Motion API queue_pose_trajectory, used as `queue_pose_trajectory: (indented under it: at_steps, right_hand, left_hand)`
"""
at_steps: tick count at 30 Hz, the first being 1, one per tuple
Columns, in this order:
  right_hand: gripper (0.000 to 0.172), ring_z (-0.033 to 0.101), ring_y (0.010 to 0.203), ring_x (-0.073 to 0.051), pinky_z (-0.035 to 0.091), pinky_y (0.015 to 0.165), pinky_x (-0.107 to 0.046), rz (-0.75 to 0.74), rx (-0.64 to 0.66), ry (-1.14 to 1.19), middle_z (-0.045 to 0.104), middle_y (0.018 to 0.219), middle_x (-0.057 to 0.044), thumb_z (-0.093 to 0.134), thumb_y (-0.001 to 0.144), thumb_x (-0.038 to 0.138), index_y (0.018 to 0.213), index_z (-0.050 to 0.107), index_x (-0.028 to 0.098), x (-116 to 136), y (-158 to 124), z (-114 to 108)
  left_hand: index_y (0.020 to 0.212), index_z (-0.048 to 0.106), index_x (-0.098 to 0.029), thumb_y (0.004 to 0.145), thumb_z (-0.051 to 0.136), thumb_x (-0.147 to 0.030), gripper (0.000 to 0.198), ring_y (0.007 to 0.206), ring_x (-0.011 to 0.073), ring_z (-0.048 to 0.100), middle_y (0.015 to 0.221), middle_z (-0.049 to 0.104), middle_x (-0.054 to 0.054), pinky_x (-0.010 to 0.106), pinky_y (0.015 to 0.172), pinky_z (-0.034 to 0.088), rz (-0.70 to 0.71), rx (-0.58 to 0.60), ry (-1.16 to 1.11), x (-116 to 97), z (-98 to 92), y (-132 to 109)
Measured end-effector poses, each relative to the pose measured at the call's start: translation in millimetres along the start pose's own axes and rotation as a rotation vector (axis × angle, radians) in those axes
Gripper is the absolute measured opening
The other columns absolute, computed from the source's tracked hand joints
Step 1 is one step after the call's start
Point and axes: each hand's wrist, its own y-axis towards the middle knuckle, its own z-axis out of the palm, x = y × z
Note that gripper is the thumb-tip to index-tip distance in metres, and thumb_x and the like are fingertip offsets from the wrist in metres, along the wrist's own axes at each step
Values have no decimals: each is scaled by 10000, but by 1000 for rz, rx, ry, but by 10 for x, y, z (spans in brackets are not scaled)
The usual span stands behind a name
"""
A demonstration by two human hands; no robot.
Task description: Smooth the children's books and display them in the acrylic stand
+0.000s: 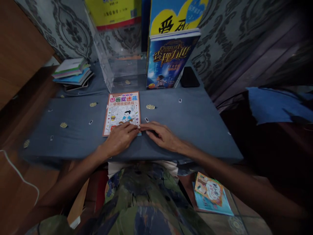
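A thin picture book with a brown-bordered cover and colourful Chinese lettering lies flat on the cloth-covered table. Across its lower part rests my left hand, fingers bent together and closed at the lower right corner. My right hand comes in from the right, its fingers stretched toward that same corner and its thumb apart beneath them. The fingertips of both hands meet at the book's edge. Exactly how they touch the pages there is partly hidden.
Behind the picture book stands a clear acrylic rack with upright books, including a blue one. A book stack sits back left, a black flat object back right. More books lie low at right. The grey-blue tablecloth has pineapple prints.
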Motion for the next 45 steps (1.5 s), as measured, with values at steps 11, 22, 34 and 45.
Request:
queue_pose_trajectory:
  at_steps: [11, 22, 34, 45]
  right_hand:
    - [449, 625, 1131, -216, 527, 982, -467, 27, 29, -11, 695, 1205, -80, 440, 982, 145, 1402, 533, 276, 65, -13, -22]
    - [387, 627, 1058, -241, 570, 904, -441, -119, 76, -264, 689, 1112, -132, 431, 984, 154, 1333, 593, 195, 91, -97, 50]
    - [428, 676, 1092, -232, 559, 989, -467, -201, 85, -376, 730, 1166, -124, 421, 965, 123, 1350, 590, 207, 199, -93, 51]
    - [338, 658, 1045, -242, 558, 935, -445, -234, 85, -388, 743, 1071, -114, 460, 966, 144, 1242, 648, 199, 208, -31, 44]
  left_hand:
    - [1106, 674, -146, 998, 489, -181, 217, 994, 216, 650, 1112, 723, 75, 363, 832, 559, -7, -29, -54, -8, 33, -29]
    - [1187, 665, -123, 976, 524, -178, 260, 1160, 258, 633, 1213, 709, 115, 426, 1001, 527, -42, -121, -40, -240, 163, -230]
    - [1267, 630, -141, 991, 465, -169, 323, 1228, 241, 620, 1282, 694, 112, 427, 1060, 493, -79, -126, 0, -304, 169, -345]
    - [1238, 643, -107, 980, 424, -136, 340, 1135, 242, 664, 1233, 713, 130, 418, 1005, 547, -236, -160, 61, -158, 110, -826]
